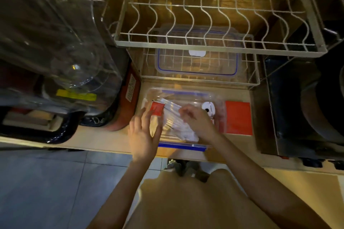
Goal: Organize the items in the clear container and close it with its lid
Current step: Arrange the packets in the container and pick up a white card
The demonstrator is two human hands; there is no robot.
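A clear container [188, 93] with blue clips sits on the counter in front of me. Inside lie a small red packet [157, 108], white paper packets [172, 115] and a round white object [208, 108]. My left hand [144, 132] hovers flat over the container's left side, fingers spread, partly covering the red packet. My right hand [198, 121] rests in the middle of the container with its fingers pinched on the white packets. The clear lid [197, 61] with a blue seal lies on the lower shelf of the wire rack, behind the container.
A white wire dish rack [214, 42] hangs over the back of the counter. A red booklet [238, 118] lies right of the container. A large clear water jug [55, 42] and a red appliance [128, 98] stand at the left, a dark stove [307, 108] at the right.
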